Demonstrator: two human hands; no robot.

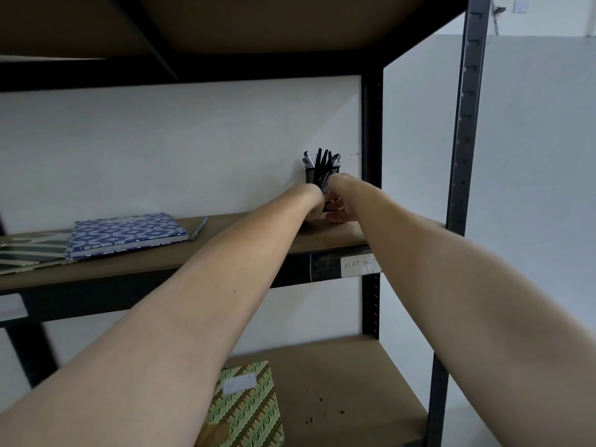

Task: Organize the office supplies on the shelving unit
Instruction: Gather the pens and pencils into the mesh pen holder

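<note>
A black mesh pen cup full of black pens stands at the back right of the middle shelf, against the wall. Both my arms reach up to it. My left hand is at the cup's left side and my right hand at its right side and base, fingers curled toward it. The wrists hide most of the fingers and the lower half of the cup, so the exact hold is unclear.
A blue patterned notebook lies on a dark striped book at the shelf's left, a pen beside them. A white label is on the shelf's front edge. A green patterned notebook lies on the lower shelf. Black upright posts stand at right.
</note>
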